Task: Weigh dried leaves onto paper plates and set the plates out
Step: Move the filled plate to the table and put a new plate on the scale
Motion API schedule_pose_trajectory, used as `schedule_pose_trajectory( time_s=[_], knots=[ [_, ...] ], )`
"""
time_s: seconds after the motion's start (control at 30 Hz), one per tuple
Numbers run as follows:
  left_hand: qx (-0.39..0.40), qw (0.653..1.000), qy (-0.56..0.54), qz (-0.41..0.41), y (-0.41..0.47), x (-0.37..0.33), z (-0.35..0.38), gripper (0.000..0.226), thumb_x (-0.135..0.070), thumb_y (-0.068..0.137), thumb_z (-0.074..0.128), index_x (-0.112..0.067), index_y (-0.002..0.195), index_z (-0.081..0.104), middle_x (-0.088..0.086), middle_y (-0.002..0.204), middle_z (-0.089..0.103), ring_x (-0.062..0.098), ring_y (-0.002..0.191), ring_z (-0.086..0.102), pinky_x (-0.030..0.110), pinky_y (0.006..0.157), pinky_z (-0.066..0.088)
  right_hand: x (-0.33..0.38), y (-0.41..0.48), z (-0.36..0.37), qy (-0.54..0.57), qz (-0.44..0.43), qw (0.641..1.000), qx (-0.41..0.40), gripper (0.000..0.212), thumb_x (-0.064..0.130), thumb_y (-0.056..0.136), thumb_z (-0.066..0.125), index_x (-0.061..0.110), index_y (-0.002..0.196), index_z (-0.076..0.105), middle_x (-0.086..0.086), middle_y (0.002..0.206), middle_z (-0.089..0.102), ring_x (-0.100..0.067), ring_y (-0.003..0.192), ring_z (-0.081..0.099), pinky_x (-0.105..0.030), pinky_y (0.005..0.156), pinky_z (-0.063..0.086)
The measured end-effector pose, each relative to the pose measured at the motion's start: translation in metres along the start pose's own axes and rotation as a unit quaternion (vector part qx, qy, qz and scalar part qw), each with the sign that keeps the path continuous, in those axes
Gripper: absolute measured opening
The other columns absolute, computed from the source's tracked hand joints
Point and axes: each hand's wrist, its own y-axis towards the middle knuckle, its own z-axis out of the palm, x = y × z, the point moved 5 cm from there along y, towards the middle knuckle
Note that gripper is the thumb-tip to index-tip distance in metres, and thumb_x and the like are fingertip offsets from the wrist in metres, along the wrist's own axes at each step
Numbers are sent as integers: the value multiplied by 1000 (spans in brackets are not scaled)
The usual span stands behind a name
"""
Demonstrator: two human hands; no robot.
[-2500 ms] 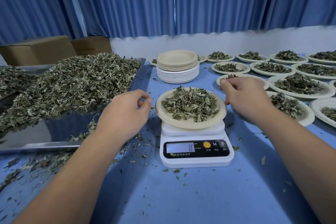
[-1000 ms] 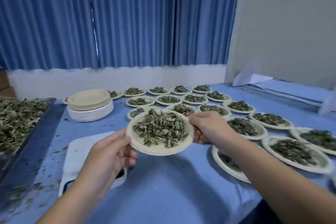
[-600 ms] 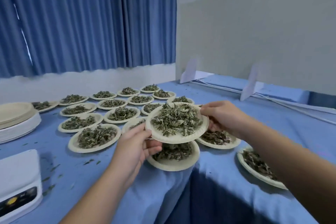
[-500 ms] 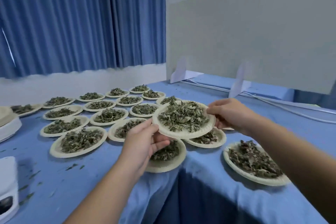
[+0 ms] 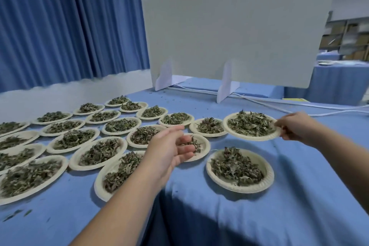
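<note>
A paper plate of dried leaves [image 5: 252, 126] sits low over or on the blue tablecloth at the right end of a row of filled plates. My right hand [image 5: 293, 128] pinches its right rim. My left hand [image 5: 171, 149] hovers empty with loosely bent fingers above another filled plate [image 5: 203, 146], apart from the held plate. Several more filled plates [image 5: 99, 151] cover the table to the left. One filled plate [image 5: 239, 170] lies nearest me on the right.
A grey divider board [image 5: 235, 32] stands on white feet behind the plates, with white cables [image 5: 279, 106] running along the cloth. Blue curtains hang at the back left. The table's front edge [image 5: 199, 195] drops off just below the near plates.
Both hands lifted the plate off the scale and carried it right. Now my left hand has let go and the right hand alone has moved it to the row's right end.
</note>
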Motion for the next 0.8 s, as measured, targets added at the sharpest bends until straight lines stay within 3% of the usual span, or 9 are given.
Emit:
schedule_pose_trajectory(
  time_s=[0.13, 0.33, 0.43, 0.5, 0.6, 0.7, 0.8],
  knots=[
    [-2, 1000, 5, 1, 0, 0, 3, 18, -5, 97, 47, -9, 106, 63, 7, 71, 63, 16, 50, 60, 24, 45, 51, -35, 7, -11, -8, 64, 997, -32, 16, -7, 85, 54, -2, 71, 52, -12, 55, 49, -17, 30, 47, -21, 35, 46],
    [-4, 1000, 8, 6, -2, 4, 3, 18, -5, 97, 48, -10, 105, 64, 8, 75, 62, 17, 52, 60, 26, 46, 50, -52, 11, -1, 0, 114, 992, -53, 28, -10, 85, 50, 5, 62, 42, -7, 53, 43, -24, 41, 51, -27, 38, 49],
    [-6, 1000, 7, 8, -3, 6, 1, 20, -4, 97, 47, -9, 107, 63, 8, 76, 62, 17, 53, 60, 27, 47, 50, -54, 11, 5, -24, 125, 990, -61, 30, -7, 86, 50, 8, 62, 41, -7, 50, 44, -23, 36, 52, -26, 38, 47],
    [-8, 1000, 5, 9, -4, 6, 1, 19, -4, 97, 48, -9, 107, 64, 8, 75, 62, 17, 52, 60, 27, 47, 50, -51, 8, 10, -62, 123, 989, -53, 28, -3, 88, 48, 8, 63, 43, -10, 46, 51, -23, 34, 55, -26, 42, 48],
    [-5, 1000, -1, 10, -5, 5, 1, 18, -5, 97, 49, -9, 107, 63, 7, 74, 62, 18, 53, 60, 27, 47, 51, -47, 6, 18, -167, 97, 981, -28, 31, 14, 97, 44, 5, 67, 49, -18, 55, 66, -25, 43, 58, -33, 62, 55],
    [4, 1000, -1, 10, -8, 4, 0, 18, -6, 97, 49, -10, 109, 62, 8, 77, 62, 18, 54, 60, 27, 48, 51, -39, 0, 21, -263, 89, 961, -7, 47, 34, 100, 44, -1, 72, 58, -16, 54, 66, -26, 36, 58, -28, 43, 51],
    [13, 1000, 4, 14, -10, 3, -3, 19, -7, 98, 49, -10, 111, 62, 8, 79, 62, 19, 56, 60, 28, 50, 51, -18, -6, 24, -363, 39, 931, -29, 50, 38, 100, 43, 2, 69, 57, -13, 57, 62, -25, 43, 58, -26, 49, 49]
  ],
)
